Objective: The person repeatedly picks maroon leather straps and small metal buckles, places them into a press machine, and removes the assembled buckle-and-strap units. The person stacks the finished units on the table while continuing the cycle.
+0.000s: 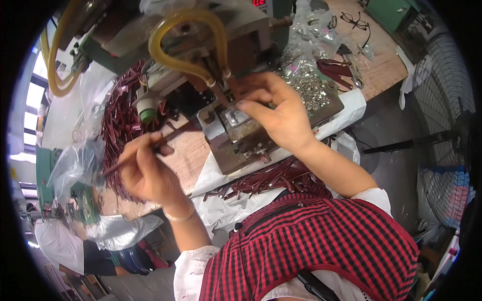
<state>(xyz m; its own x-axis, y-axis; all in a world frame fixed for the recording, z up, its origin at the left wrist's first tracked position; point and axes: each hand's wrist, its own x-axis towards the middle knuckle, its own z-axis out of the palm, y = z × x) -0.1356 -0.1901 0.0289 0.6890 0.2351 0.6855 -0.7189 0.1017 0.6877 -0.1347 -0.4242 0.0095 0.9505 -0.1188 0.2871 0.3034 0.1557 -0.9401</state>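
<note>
The left hand (145, 173) grips a dark red strap (183, 129) running toward the press (214, 129), its far end hard to make out; there the right hand (281, 113) curls, fingertips partly hidden, any hold impossible to tell. A yellow hose (154, 44) loops above; a strap heap (120, 115) and metal bits (312, 91) flank the press.

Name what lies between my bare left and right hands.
The head view shows a thin dark-red strip reaching from the left hand toward a grey metal block, with the right hand beyond.

grey floor (394, 188) shows right, bright windows (32, 103) left
</note>
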